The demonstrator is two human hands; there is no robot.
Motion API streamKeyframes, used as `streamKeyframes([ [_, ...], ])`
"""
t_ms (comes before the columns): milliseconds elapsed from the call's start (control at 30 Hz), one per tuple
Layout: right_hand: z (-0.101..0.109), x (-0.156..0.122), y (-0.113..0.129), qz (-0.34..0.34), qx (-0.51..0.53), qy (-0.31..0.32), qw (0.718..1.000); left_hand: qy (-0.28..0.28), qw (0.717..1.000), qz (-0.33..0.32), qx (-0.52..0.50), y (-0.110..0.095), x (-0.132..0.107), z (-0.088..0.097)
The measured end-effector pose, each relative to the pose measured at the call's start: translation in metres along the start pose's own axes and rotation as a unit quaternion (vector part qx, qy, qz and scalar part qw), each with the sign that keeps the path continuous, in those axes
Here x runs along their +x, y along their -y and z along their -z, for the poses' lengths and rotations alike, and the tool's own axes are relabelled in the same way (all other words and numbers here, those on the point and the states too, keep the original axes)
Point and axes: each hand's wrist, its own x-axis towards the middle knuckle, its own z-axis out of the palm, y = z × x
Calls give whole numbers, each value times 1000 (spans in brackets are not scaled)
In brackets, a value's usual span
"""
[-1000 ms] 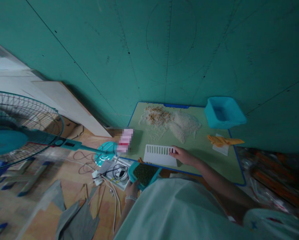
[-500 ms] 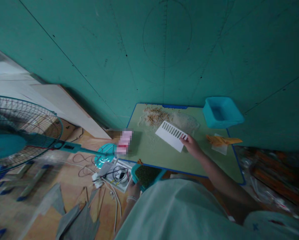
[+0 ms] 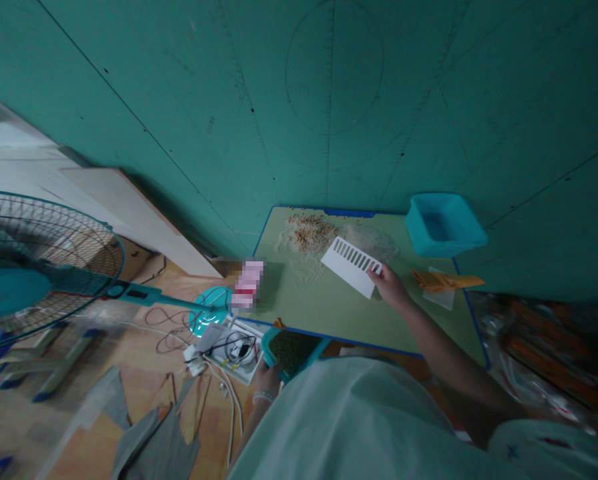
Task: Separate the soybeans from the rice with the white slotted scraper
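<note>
My right hand point(image 3: 389, 283) is closed on the right end of a white slotted card point(image 3: 351, 270), a flat sheet with a row of oblong holes along its far edge. The card is over the middle of the low table point(image 3: 309, 313). Beyond it lies a heap of brown beans or kernels point(image 3: 313, 233) mixed with small pale grains point(image 3: 373, 240). At the table's near edge, my left hand point(image 3: 269, 379) grips the side of a teal tub point(image 3: 321, 348) holding small green beans point(image 3: 289, 350). My left fingers are partly hidden by the tub.
A blue basin point(image 3: 443, 227) stands at the table's back right, near an orange cloth or bag point(image 3: 449, 281). A pink object point(image 3: 249, 285), blurred out, is at the left edge. A fan point(image 3: 49, 287), cables and a white box point(image 3: 241, 350) occupy the left floor.
My right hand has moved the white slotted card slightly right and away from me, uncovering more of the thin scatter of grains. My left hand and the tub have barely shifted.
</note>
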Motion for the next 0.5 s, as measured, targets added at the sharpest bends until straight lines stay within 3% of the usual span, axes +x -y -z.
streamKeyframes([
  [500, -5, 1, 7, 42, -8, 42, 998, -12, 1000, -2, 11, -9, -9, 2],
])
